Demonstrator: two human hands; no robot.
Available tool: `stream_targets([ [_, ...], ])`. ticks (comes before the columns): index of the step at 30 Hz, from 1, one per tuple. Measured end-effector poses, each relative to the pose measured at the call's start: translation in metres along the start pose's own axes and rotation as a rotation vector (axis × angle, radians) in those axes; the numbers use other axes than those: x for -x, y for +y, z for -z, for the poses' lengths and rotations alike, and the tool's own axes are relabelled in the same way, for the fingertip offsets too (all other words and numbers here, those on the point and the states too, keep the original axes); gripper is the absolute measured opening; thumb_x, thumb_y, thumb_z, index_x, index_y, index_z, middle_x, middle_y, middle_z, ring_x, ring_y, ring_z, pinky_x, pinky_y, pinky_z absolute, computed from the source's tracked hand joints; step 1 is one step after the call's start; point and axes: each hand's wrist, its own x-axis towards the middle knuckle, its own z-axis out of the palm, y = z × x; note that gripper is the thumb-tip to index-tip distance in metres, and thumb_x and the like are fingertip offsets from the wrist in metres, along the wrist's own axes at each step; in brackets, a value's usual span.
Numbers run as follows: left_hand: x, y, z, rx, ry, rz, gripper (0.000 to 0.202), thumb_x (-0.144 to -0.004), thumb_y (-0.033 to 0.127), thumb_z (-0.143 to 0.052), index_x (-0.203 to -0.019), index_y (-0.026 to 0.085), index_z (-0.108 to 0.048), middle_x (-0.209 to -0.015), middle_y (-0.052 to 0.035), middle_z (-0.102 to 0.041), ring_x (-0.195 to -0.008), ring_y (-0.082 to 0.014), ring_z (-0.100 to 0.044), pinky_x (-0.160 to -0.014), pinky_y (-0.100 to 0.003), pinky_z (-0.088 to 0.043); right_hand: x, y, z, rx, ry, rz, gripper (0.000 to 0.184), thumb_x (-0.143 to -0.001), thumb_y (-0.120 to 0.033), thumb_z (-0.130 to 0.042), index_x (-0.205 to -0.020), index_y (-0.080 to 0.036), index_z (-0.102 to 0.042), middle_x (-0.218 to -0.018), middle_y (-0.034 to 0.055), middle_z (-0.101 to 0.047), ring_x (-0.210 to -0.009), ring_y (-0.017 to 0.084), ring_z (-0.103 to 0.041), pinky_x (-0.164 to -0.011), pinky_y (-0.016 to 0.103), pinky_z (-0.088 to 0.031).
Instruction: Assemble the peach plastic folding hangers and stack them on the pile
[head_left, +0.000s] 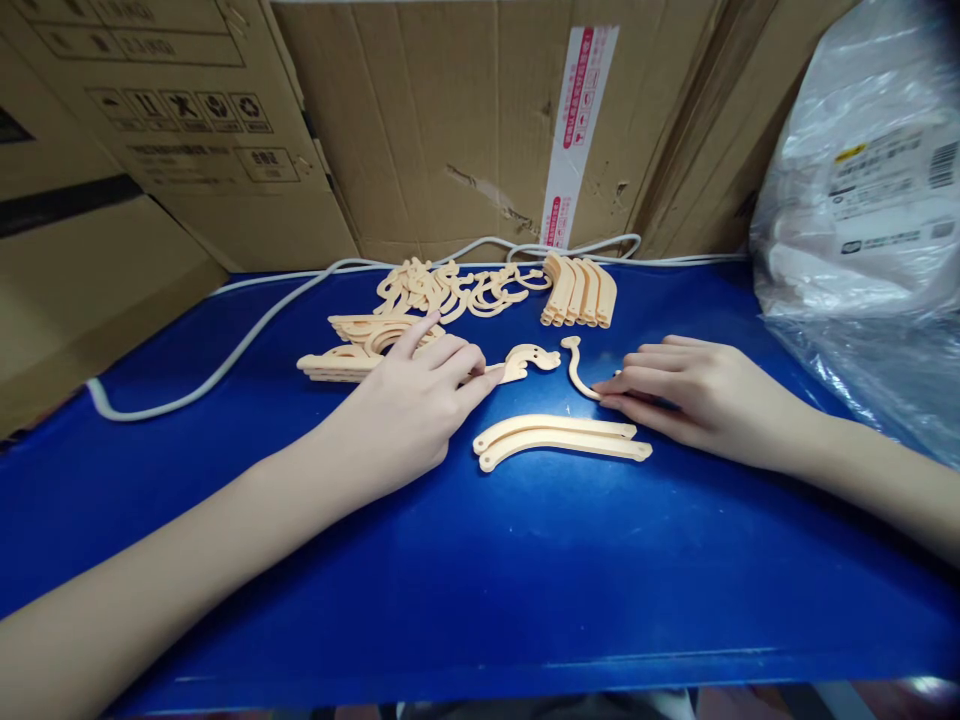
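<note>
My left hand (420, 400) lies on the blue table (525, 570) with its fingertips pinched on a small peach plastic piece with holes (525, 360). My right hand (690, 390) rests palm down, its fingertips closed on the end of a thin peach hook (576, 365). Two long curved peach arms (559, 440) lie side by side between and just in front of both hands. A flat stack of similar arms (352, 350) sits behind my left hand.
A loose heap of peach hooks (450, 288) and a row of stacked curved pieces (579, 292) lie at the table's back. A white cable (225, 360) runs along the back and left. Cardboard boxes (465, 120) wall the rear; a plastic bag (862, 230) stands right.
</note>
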Motion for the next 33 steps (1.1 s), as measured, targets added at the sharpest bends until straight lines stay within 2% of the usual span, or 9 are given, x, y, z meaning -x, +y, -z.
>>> stream_targets([
  [5,-0.001,-0.001,-0.002,-0.025,0.012,-0.017,0.048,-0.081,-0.001,-0.04,-0.117,0.009,-0.07,-0.101,-0.0132,-0.07,-0.098,-0.0308,-0.065,-0.099,-0.06,-0.048,0.0,0.001,-0.001,-0.01,-0.008,-0.007,0.023,-0.101,-0.026,-0.049,-0.095,-0.016,-0.069,-0.079,0.0027,-0.065,-0.07,0.017,-0.057,-0.07,0.031,-0.039],
  [10,-0.002,0.0,-0.003,-0.034,0.029,-0.032,0.051,-0.082,-0.002,-0.039,-0.123,0.007,-0.068,-0.099,-0.0143,-0.07,-0.096,-0.0306,-0.065,-0.098,-0.06,-0.048,0.0,0.001,-0.002,-0.003,-0.004,-0.003,0.022,-0.101,-0.026,-0.05,-0.094,-0.016,-0.068,-0.077,0.0027,-0.065,-0.069,0.017,-0.056,-0.07,0.03,-0.039],
  [16,-0.002,0.001,-0.003,-0.028,-0.009,-0.021,0.053,-0.08,-0.002,-0.039,-0.124,0.007,-0.067,-0.102,-0.0142,-0.071,-0.099,-0.0313,-0.065,-0.098,-0.058,-0.047,0.0,0.001,-0.003,-0.01,0.001,-0.004,0.02,-0.1,-0.026,-0.051,-0.093,-0.016,-0.068,-0.077,0.0027,-0.065,-0.069,0.017,-0.056,-0.07,0.03,-0.038],
  [20,-0.002,0.001,-0.001,-0.008,0.011,-0.017,0.051,-0.082,-0.001,-0.038,-0.124,0.006,-0.066,-0.107,-0.0151,-0.07,-0.101,-0.0316,-0.063,-0.099,-0.056,-0.044,0.0,0.001,-0.003,-0.013,0.004,-0.004,0.02,-0.1,-0.025,-0.051,-0.094,-0.016,-0.068,-0.078,0.0029,-0.066,-0.069,0.017,-0.057,-0.07,0.03,-0.039],
  [23,-0.002,0.0,0.005,0.106,0.022,0.022,0.049,-0.086,0.001,-0.037,-0.127,0.009,-0.064,-0.11,-0.013,-0.069,-0.102,-0.03,-0.061,-0.095,-0.05,-0.043,0.0,0.002,-0.003,-0.015,-0.005,-0.012,0.02,-0.1,-0.026,-0.051,-0.095,-0.016,-0.068,-0.079,0.0029,-0.067,-0.07,0.017,-0.058,-0.07,0.031,-0.039],
  [26,-0.002,0.002,0.014,0.363,0.011,0.112,0.035,-0.096,0.012,-0.039,-0.118,0.014,-0.065,-0.102,-0.0077,-0.068,-0.094,-0.0245,-0.06,-0.085,-0.041,-0.042,0.001,0.001,-0.003,-0.022,-0.011,-0.018,0.021,-0.101,-0.027,-0.051,-0.095,-0.017,-0.068,-0.08,0.0029,-0.068,-0.07,0.017,-0.06,-0.069,0.031,-0.04],
  [28,-0.002,0.004,0.018,0.547,-0.015,0.16,0.024,-0.1,0.025,-0.045,-0.105,0.016,-0.066,-0.091,-0.0036,-0.065,-0.085,-0.0199,-0.058,-0.078,-0.035,-0.041,0.001,0.0,-0.002,-0.034,0.02,-0.048,0.021,-0.101,-0.028,-0.05,-0.103,-0.018,-0.068,-0.082,0.0032,-0.069,-0.07,0.017,-0.061,-0.068,0.032,-0.041],
  [30,-0.003,0.008,0.018,0.665,-0.053,0.174,0.022,-0.098,0.036,-0.054,-0.097,0.017,-0.064,-0.085,-0.0009,-0.061,-0.082,-0.0173,-0.055,-0.075,-0.032,-0.039,0.001,0.0,-0.002,-0.054,0.079,-0.111,0.025,-0.1,-0.028,-0.05,-0.117,-0.018,-0.066,-0.083,0.0034,-0.068,-0.07,0.018,-0.061,-0.066,0.032,-0.042],
  [33,-0.003,0.014,0.015,0.705,-0.102,0.149,0.021,-0.094,0.039,-0.061,-0.094,0.017,-0.06,-0.089,0.0001,-0.059,-0.084,-0.0162,-0.053,-0.075,-0.03,-0.037,0.001,0.002,-0.003,-0.1,0.131,-0.202,0.033,-0.1,-0.028,-0.049,-0.129,-0.019,-0.061,-0.089,0.0061,-0.064,-0.076,0.02,-0.062,-0.066,0.033,-0.047],
])
